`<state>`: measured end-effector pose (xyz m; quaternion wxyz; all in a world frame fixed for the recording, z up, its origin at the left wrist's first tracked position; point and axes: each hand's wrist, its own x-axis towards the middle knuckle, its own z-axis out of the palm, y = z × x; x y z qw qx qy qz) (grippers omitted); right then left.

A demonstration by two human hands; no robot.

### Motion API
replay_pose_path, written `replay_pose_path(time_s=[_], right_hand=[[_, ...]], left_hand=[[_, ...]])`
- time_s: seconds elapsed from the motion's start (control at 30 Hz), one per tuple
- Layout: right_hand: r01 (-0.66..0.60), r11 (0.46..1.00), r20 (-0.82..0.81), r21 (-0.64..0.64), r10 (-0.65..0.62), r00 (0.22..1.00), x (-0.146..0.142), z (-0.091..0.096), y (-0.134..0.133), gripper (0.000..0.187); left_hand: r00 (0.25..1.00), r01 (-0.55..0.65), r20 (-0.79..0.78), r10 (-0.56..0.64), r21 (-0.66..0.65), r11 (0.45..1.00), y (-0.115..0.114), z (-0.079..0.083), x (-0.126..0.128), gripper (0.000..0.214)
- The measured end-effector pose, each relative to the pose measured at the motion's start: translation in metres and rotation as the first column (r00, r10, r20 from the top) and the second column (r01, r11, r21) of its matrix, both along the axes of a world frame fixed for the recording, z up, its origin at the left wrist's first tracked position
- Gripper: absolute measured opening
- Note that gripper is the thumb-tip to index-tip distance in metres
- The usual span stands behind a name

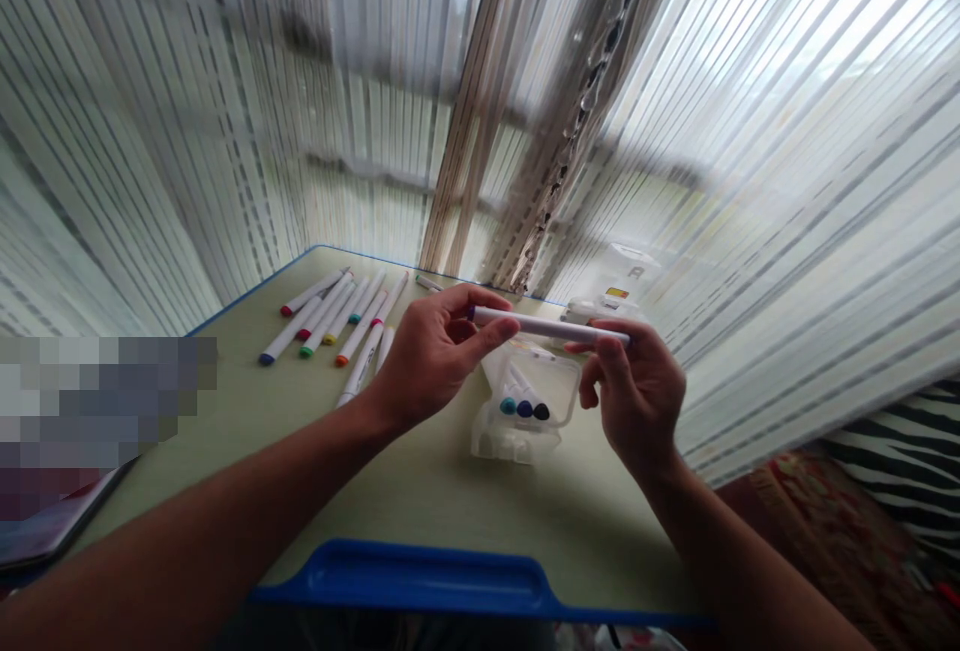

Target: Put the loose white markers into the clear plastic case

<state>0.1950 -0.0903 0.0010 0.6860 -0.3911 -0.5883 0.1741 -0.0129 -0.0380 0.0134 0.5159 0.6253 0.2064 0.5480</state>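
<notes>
Your table (420, 491), pale top, blue-rimmed: loose white markers (347, 312), coloured caps, left; 1 clear plastic case (517, 446) between your forearms.

One end of the white marker (551, 324) is pinched by the left hand (433, 356), the other by the right hand (643, 386). Both bare forearms (247, 521) are extended toward it, with fingers (469, 296) bent.
</notes>
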Motion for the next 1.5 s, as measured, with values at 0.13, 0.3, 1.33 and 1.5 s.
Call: replay_pose_path(time_s=[0.13, 0.3, 1.33, 1.5], right_hand=[[-0.04, 0.999, -0.042, -0.012, 0.039, 0.998, 0.0018, -0.0017, 0.0001, 0.017], [-0.073, 0.997, -0.064, -0.018, 0.071, 0.995, 0.0031, -0.0024, -0.0005, 0.019], [0.054, 0.998, 0.003, 0.021, -0.054, 0.999, 0.0007, 0.0011, -0.0015, 0.019], [0.044, 0.999, 0.015, 0.027, -0.044, 0.999, 0.0013, 0.0018, -0.0018, 0.019]], left_hand=[[1.0, -0.004, 0.013, 0.004, -0.004, 1.0, 0.0001, 0.0015, -0.0002, 0.03], [0.999, -0.007, 0.033, 0.008, -0.026, 1.0, -0.0006, 0.0039, 0.0005, 0.035], [0.998, 0.033, 0.045, -0.031, -0.038, 0.999, 0.0002, 0.004, -0.0006, 0.036], [0.999, 0.004, 0.036, -0.004, -0.011, 1.0, 0.001, 0.0024, -0.0013, 0.036]])
